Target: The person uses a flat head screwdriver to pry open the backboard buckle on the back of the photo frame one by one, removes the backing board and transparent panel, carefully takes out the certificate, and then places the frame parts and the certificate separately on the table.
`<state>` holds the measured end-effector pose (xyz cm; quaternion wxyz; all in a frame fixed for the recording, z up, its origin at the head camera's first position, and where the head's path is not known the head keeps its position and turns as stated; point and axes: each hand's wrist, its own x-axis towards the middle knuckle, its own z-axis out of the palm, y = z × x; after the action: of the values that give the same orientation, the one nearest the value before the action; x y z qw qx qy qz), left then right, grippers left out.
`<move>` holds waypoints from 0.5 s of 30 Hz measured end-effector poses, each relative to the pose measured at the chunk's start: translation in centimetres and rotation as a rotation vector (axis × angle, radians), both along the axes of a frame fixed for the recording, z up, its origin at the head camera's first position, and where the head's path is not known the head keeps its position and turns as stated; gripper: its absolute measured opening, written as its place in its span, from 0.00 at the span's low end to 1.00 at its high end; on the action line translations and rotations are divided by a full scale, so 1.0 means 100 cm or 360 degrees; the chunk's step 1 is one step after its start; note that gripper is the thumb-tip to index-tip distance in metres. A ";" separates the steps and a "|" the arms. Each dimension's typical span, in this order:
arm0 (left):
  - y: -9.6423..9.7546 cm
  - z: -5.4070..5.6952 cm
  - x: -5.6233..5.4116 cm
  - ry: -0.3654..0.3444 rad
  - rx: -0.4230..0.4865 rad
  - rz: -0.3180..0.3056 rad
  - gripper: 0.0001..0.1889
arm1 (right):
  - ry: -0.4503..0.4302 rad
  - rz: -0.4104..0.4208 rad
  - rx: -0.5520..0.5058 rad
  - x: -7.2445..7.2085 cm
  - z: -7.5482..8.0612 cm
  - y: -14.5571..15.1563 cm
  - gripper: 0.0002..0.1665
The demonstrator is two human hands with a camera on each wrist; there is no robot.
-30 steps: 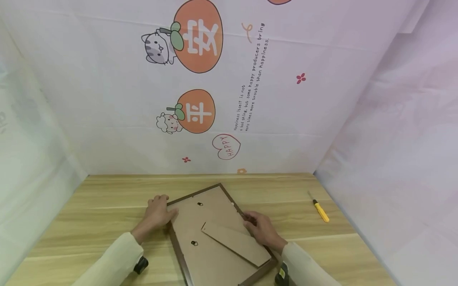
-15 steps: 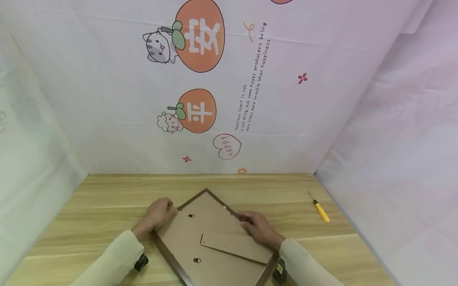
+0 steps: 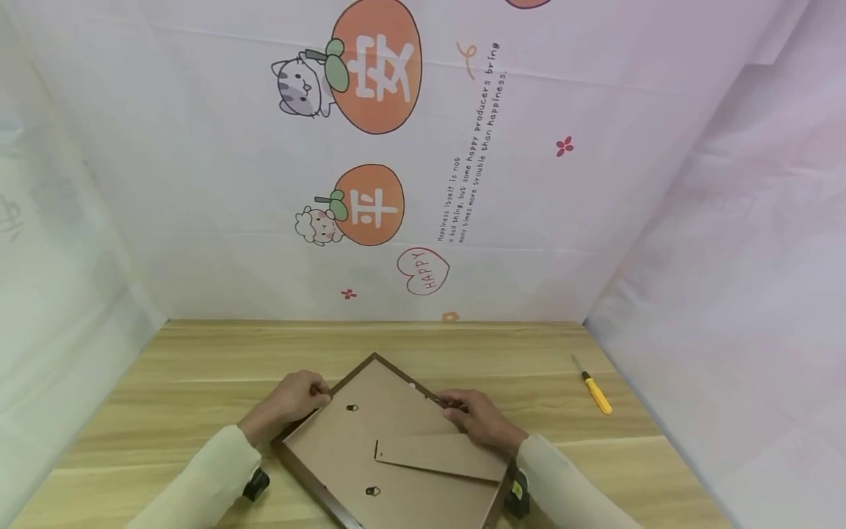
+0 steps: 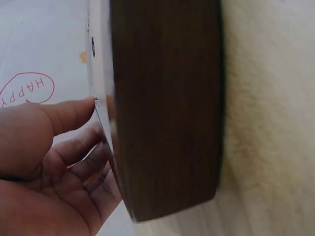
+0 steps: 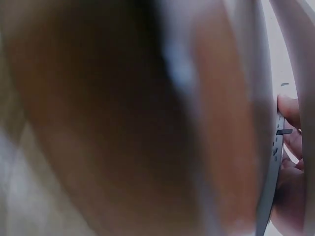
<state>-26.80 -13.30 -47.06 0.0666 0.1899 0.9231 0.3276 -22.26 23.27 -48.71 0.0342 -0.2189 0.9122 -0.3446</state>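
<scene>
A brown picture frame (image 3: 330,448) lies back side up, one corner pointing to the far side. Its beige backing carries a folded stand (image 3: 443,455) and two small hanging rings, a far ring (image 3: 352,407) and a near ring (image 3: 373,491). My left hand (image 3: 291,400) pinches the frame's upper left edge. In the left wrist view, the left thumb (image 4: 74,114) presses at the backing's edge, the other fingers curled beside the dark rim. My right hand (image 3: 481,419) grips the upper right edge, thumb over the back. The right wrist view is mostly blurred brown rim.
A yellow-handled screwdriver (image 3: 597,393) lies on the wooden table (image 3: 218,353) to the right. A printed white cloth (image 3: 502,286) hangs behind the table, and pale sheets stand along both sides. A dark wrist device (image 3: 256,485) sits under the left sleeve.
The picture frame has turned counterclockwise, its far corner moving left and nearer. My left hand's thumb has shifted from the backing to the frame's edge. My right hand has kept its grip.
</scene>
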 end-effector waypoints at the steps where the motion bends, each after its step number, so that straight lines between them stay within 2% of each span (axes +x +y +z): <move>1: -0.001 0.000 0.001 -0.0001 0.0002 -0.0031 0.05 | 0.0004 0.0001 0.0001 0.000 -0.001 0.000 0.20; 4: -0.005 0.000 0.003 0.0027 -0.0013 -0.0099 0.05 | -0.0005 -0.0027 -0.0020 -0.001 -0.004 0.001 0.20; 7: -0.004 0.000 0.005 0.0110 -0.0051 -0.0109 0.05 | -0.0008 -0.0071 -0.0067 -0.001 -0.007 0.001 0.18; 12: 0.000 -0.005 0.009 0.0247 -0.0175 -0.0010 0.07 | -0.0019 -0.0165 -0.0107 -0.001 -0.011 0.003 0.17; 15: 0.001 -0.008 0.010 0.0284 -0.0218 0.0047 0.07 | -0.0050 -0.0225 -0.0110 -0.002 -0.011 0.006 0.18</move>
<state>-25.75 -13.21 -47.85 -0.0079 0.1997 0.9483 0.2464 -22.43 23.83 -49.83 0.0166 -0.1495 0.9123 -0.3809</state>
